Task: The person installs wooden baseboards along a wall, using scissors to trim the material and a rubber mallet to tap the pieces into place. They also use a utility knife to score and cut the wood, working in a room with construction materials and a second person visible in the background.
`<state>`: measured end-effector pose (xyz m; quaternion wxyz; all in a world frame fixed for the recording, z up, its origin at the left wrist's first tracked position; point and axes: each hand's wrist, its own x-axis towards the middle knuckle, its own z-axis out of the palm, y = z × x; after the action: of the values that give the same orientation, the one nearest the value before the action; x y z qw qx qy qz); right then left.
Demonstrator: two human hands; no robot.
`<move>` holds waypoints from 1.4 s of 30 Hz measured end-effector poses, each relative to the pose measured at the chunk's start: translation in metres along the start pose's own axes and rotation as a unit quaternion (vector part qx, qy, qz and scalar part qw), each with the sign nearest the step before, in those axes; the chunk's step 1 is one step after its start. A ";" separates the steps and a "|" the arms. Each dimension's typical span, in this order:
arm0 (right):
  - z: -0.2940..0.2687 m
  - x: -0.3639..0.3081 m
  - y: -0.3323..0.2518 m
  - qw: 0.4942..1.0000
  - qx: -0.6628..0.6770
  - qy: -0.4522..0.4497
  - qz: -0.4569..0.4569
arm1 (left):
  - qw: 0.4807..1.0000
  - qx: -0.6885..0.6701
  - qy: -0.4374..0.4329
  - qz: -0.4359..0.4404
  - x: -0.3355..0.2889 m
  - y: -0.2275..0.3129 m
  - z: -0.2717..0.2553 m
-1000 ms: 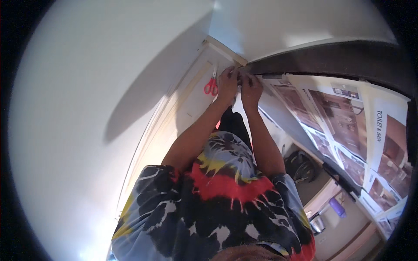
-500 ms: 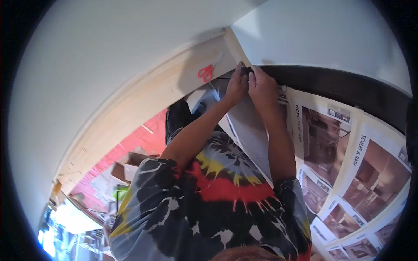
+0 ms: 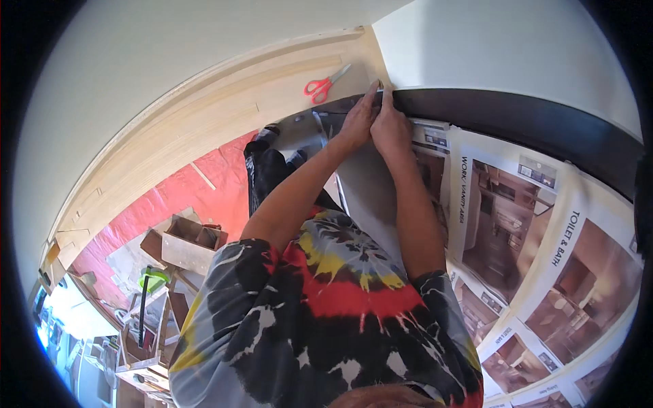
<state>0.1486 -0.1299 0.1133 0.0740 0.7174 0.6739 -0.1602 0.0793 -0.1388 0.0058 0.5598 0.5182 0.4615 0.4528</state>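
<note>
My left hand (image 3: 358,124) and my right hand (image 3: 392,126) are close together at the corner where a pale wooden ledge (image 3: 224,92) meets a dark brown band (image 3: 490,105) along the wall. Both index fingers point up toward the corner, their tips almost meeting. The other fingers curl down at the dark edge, and whatever they pinch is hidden. Just left of my hands, a pair of scissors (image 3: 320,89) with red handles lies on the ledge, blades pointing toward the corner.
Printed sheets with interior pictures (image 3: 503,224) cover the surface on the right. A grey panel (image 3: 371,197) stands between my body and the sheets. Below the ledge, red sheeting (image 3: 163,197) covers the floor, with a wooden box (image 3: 194,241) and a green object (image 3: 154,279).
My head view has shifted, bringing more of the floor at left into sight. My hands stay at the corner, now closer together with index fingers stretched upward; the dark piece between them no longer shows.
</note>
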 end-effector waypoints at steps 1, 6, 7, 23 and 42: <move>-0.003 -0.001 -0.004 1.000 -0.002 -0.001 0.003 | 1.000 -0.004 -0.005 -0.013 0.001 -0.002 0.000; -0.003 0.001 -0.007 0.999 -0.007 -0.036 0.014 | 0.999 0.020 -0.027 -0.008 -0.004 0.003 -0.005; -0.003 0.003 -0.007 0.999 0.000 -0.034 0.015 | 0.999 0.024 -0.039 -0.014 -0.003 0.006 -0.006; 0.006 0.004 -0.006 0.998 0.058 0.008 0.036 | 0.985 0.167 0.017 0.040 0.009 0.002 -0.010; 0.085 -0.064 0.058 0.972 0.214 0.052 -0.080 | 0.940 0.134 0.311 0.039 0.086 0.014 0.011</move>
<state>0.1922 -0.2224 0.0489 -0.1298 0.6675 0.6822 -0.2686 0.1039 -0.0554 0.0163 0.2958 0.4393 0.6486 0.5467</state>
